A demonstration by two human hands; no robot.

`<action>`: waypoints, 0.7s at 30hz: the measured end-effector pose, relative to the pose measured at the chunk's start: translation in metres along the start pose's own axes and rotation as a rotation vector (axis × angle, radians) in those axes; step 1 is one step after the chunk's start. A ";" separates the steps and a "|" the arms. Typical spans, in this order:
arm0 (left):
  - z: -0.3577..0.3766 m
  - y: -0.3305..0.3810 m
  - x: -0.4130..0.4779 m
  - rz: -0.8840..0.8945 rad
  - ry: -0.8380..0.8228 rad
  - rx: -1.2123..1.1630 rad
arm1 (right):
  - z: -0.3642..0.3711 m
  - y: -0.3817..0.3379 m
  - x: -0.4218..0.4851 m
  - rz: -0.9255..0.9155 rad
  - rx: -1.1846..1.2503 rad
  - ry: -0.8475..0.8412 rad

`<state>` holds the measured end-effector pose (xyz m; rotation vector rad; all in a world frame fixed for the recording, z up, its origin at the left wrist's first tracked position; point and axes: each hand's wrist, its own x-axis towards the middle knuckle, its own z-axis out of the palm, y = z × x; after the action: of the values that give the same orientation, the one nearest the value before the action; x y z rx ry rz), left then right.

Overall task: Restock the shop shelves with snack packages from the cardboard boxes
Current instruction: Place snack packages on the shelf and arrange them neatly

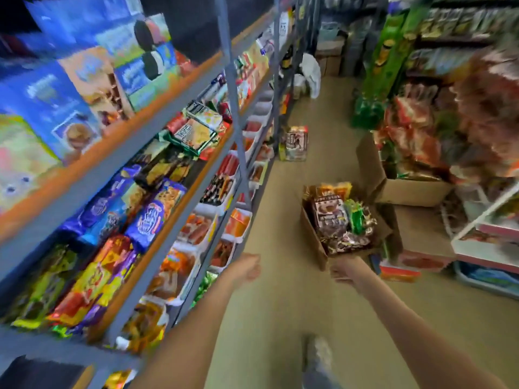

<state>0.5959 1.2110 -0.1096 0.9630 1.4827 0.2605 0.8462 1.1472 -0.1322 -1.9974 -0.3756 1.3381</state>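
Reached for heaped box (pixel 311 237), left hand (pixel 250 266) curled empty, right hand (pixel 343 272) grip too blurred to tell; risked spilling packets (pixel 330 213) if tilted.

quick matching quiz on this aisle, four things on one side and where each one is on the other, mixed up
1 left hand
2 right hand
3 white bag
4 open cardboard box

a far end of the aisle
b mid-aisle, full of snack packs
c at the box's near edge
d beside the left shelves

Pairs: 1-d, 2-c, 3-a, 4-b
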 end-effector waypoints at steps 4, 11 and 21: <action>-0.001 0.081 0.099 -0.058 -0.006 -0.093 | 0.006 -0.093 0.107 -0.002 -0.128 -0.037; -0.045 0.205 0.233 -0.100 -0.202 -0.174 | 0.067 -0.249 0.242 0.032 -0.249 -0.185; -0.056 0.370 0.376 -0.182 -0.109 -0.271 | 0.132 -0.419 0.374 0.037 -0.166 -0.266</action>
<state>0.7454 1.7206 -0.1188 0.6118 1.3831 0.2642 0.9438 1.7157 -0.1352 -1.9687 -0.5919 1.6495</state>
